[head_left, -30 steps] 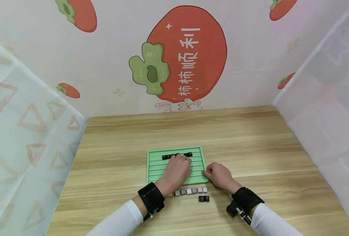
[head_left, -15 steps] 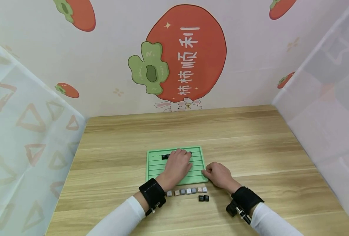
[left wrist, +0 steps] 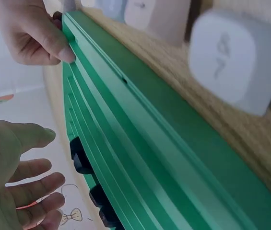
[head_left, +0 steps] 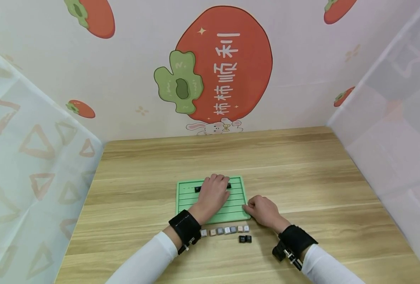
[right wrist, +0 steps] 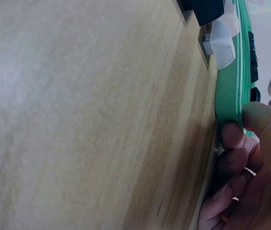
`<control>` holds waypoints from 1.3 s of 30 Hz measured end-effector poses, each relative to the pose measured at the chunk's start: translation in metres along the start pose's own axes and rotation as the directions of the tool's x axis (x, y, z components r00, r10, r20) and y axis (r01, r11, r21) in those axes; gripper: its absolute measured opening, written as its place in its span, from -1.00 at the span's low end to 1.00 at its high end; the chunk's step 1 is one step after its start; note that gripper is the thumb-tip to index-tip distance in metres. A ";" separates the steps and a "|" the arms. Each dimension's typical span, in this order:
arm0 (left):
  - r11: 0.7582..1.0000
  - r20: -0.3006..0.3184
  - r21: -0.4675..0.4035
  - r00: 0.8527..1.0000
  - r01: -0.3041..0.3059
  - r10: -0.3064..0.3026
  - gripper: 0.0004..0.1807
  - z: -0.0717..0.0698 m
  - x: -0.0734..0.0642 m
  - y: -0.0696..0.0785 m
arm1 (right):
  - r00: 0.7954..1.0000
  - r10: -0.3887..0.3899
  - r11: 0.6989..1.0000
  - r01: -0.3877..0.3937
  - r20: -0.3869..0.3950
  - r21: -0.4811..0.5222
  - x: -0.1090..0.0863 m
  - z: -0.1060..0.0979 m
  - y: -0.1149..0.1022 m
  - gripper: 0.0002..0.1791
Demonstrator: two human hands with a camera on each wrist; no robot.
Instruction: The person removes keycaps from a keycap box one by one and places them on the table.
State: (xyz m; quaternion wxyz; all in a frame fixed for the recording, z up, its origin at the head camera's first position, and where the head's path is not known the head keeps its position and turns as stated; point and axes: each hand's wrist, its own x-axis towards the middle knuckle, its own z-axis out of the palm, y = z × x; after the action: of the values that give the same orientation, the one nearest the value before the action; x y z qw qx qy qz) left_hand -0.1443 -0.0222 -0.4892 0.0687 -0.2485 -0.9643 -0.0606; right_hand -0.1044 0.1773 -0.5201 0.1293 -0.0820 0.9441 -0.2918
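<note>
A green grooved board (head_left: pixel 235 205) lies on the wooden table with black keycaps (head_left: pixel 197 189) along its far groove. Over that row is my left hand (head_left: pixel 211 197), hiding its middle part. In the left wrist view, the fingers of the left hand (left wrist: pixel 25 191) are spread and loosely bent, apart from the black keycaps (left wrist: pixel 81 158), with nothing between them. My right hand (head_left: pixel 265 212) grips the board's right edge. Its thumb (right wrist: pixel 260 117) lies on top of the rim, with curled fingers against the side, in the right wrist view.
Several white, grey and beige keycaps (head_left: pixel 227 230) stand in a row just in front of the board. Two black keycaps (head_left: pixel 245 238) sit closer to me. A printed cloth wall (head_left: pixel 131 79) rises behind the table (head_left: pixel 153 157), with more cloth at both sides.
My left hand has moved slightly away from me and now covers more of the black keycap row. The right hand has stayed at the board's edge.
</note>
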 end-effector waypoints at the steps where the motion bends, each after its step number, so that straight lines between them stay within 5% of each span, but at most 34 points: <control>1: 1.000 0.005 -0.003 1.000 0.005 -0.004 -0.62 0.001 0.001 -0.001 | 1.000 0.001 1.000 -0.001 -0.001 0.000 0.000 0.000 0.000 -0.40; 14: 0.999 0.048 0.040 0.999 0.000 -0.002 -0.61 0.007 0.013 -0.004 | 1.000 0.010 1.000 -0.010 -0.006 -0.001 0.000 0.000 0.000 -0.39; 39: 1.000 0.097 0.030 0.995 0.002 -0.005 -0.90 0.013 0.023 -0.003 | 1.000 0.012 1.000 -0.012 -0.009 -0.007 0.000 0.000 -0.001 -0.40</control>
State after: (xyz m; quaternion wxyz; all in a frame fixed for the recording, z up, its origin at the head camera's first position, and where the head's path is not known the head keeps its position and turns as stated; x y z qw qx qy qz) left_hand -0.1669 -0.0124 -0.4981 0.0254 -0.2485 -0.9677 -0.0342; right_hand -0.1039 0.1765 -0.5197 0.1266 -0.0753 0.9462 -0.2880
